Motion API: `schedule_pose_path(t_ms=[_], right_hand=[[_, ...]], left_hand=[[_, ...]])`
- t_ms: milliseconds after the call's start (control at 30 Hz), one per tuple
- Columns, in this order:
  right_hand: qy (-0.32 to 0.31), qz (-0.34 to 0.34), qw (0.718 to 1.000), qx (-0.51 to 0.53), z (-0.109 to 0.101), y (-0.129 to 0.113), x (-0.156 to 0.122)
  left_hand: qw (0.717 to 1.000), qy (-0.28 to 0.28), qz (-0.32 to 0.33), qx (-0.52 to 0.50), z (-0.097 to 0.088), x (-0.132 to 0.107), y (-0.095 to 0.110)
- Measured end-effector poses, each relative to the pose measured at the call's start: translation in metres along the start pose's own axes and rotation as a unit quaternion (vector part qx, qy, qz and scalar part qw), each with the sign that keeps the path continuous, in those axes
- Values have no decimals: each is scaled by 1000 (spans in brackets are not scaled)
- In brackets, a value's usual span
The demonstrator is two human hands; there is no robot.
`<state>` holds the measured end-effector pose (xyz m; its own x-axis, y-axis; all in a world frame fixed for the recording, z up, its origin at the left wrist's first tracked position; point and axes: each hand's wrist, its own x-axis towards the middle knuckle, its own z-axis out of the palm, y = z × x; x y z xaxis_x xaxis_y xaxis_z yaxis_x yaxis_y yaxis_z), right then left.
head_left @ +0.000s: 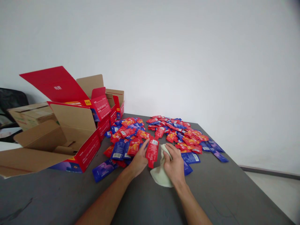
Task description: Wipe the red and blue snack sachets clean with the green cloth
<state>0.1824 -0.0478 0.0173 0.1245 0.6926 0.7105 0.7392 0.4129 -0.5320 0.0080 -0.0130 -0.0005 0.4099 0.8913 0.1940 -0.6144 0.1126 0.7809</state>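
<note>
My left hand [138,161] rests on the dark table with its fingers closed on the edge of a red sachet [152,152]. Just to the right, my right hand [173,165] lies flat on a pale cloth [160,175], fingers stretched out over it. A wide heap of red and blue sachets [164,132] spreads across the table beyond both hands. More blue sachets [103,169] lie to the left of my left hand.
Open cardboard boxes [70,137] with red and blue print stand at the left, flaps up. More brown cartons [30,115] sit behind them. The grey table [234,193] ends at the right, with floor beyond. A white wall fills the background.
</note>
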Motion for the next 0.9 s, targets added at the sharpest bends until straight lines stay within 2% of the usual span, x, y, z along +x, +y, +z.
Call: schedule_pose_path(t_ms=[167,333,533,667,800,900], right_hand=[[-5,3,1000,3,-2,-3,1],[4,-8,1000,11,-3,-5,2],[36,0,999,2,-5,-4,4],[45,-5,999,9,-5,-3,3],[29,-5,999,19,-3,-5,2],[9,-13,1000,19,-2,-8,1]], left_hand=[[997,2,20,76,-5,2,2],[981,13,21,194,-13,6,1],[925,106,94,352,-17,9,7],[887,162,115,417,-18,8,11],[876,198,146,415,-16,7,15],[892,182,161,382,-11,5,17]])
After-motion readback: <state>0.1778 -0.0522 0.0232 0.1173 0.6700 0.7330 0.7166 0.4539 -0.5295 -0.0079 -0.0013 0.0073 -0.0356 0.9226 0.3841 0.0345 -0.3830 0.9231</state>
